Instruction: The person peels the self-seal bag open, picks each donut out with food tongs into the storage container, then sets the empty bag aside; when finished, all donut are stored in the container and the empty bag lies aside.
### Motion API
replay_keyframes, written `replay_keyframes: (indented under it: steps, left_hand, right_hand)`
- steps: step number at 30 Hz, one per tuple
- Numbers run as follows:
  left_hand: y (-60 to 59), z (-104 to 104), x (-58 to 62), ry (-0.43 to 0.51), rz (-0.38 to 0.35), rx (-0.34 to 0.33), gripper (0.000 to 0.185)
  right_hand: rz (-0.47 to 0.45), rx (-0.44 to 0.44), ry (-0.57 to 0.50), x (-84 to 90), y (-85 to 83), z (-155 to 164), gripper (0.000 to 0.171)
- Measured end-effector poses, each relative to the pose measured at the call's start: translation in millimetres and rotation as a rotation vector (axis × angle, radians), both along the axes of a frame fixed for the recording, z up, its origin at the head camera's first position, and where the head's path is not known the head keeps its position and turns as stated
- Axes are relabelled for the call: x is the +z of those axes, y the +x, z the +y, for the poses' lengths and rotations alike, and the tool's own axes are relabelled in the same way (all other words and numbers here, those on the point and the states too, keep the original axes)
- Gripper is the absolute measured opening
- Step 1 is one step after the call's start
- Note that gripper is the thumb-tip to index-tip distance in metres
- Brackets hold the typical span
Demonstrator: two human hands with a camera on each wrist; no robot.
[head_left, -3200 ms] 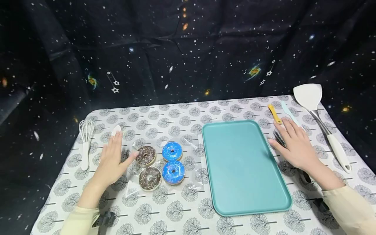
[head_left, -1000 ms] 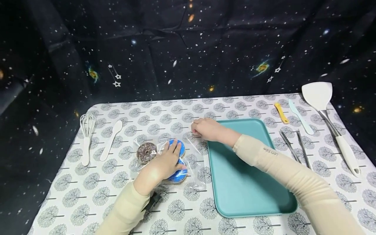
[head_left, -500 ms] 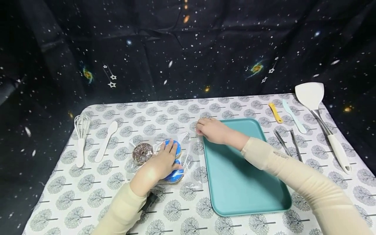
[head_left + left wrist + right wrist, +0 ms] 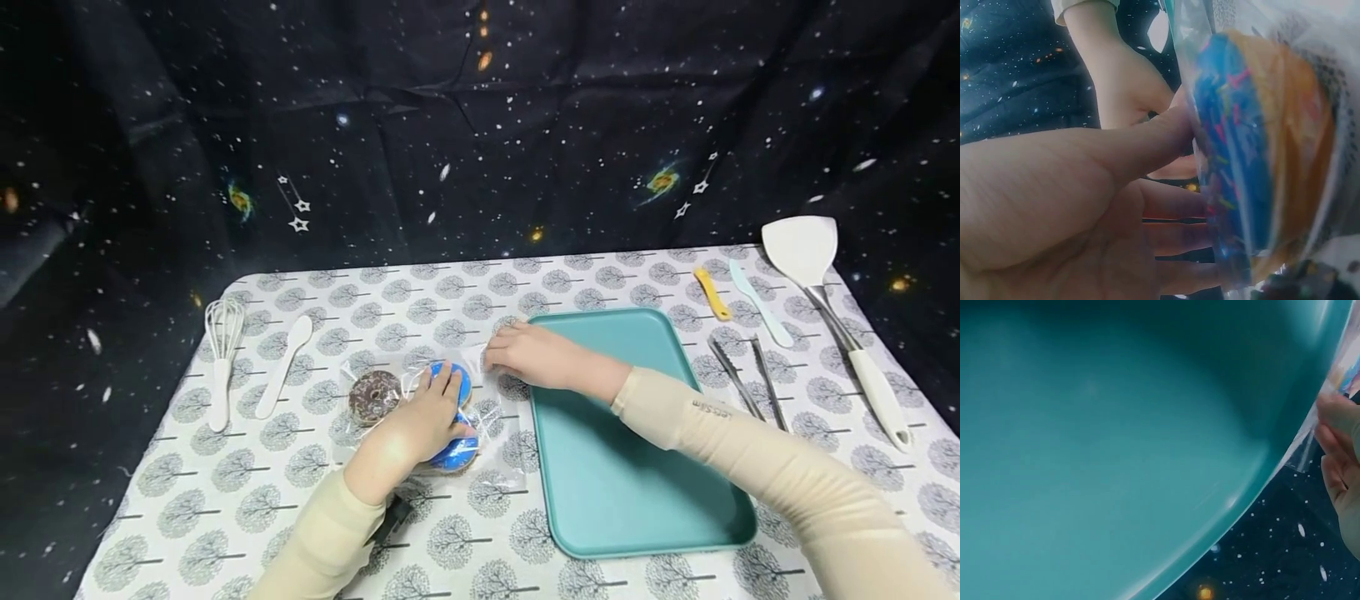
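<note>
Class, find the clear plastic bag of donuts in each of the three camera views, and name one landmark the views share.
Head view: the clear plastic bag lies left of centre beside the teal tray, under the left hand.
Left wrist view: it fills the right side, a blue donut inside.
Right wrist view: only a sliver at the right edge, at the right hand's fingertips.
Shared landmark: the starry dark backdrop.

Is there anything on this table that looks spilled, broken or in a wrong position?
Nothing stands out. The donuts are inside their clear bag, pressed by the left hand, while the right hand pinches the bag's corner. The teal tray lies flat, and the tongs lie neatly beside it.
</note>
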State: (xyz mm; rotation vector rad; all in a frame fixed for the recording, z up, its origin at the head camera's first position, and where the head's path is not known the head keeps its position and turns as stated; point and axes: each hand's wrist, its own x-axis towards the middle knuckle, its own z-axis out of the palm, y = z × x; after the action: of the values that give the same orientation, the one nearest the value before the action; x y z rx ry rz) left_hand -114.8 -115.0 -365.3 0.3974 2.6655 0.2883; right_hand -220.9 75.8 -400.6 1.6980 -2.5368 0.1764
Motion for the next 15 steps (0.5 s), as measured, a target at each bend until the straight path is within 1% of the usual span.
replay_keyframes:
  steps: [4, 6, 10, 15]
  left_hand:
    - [0.0, 2, -0.8, -0.004, -0.005, -0.004, 0.077]
    - [-0.2, 3, -0.8, -0.006, -0.006, -0.002, 0.077]
    - [-0.5, 3, -0.4, -0.004, -0.008, 0.004, 0.078]
    - [0.9, 0, -0.3, 0.003, 0.016, -0.009, 0.077]
  right_hand:
    - [-0.054, -0.002, -0.022, -1.7, -1.8, 4, 0.008]
    - [-0.055, 0.009, -0.033, -0.1, -1.2, 8, 0.008]
    - [-0.015, 0.043, -0.037, 3.5, 2.2, 22, 0.009]
    - [0.028, 0.050, -0.071, 2.0, 9.1, 35, 0.009]
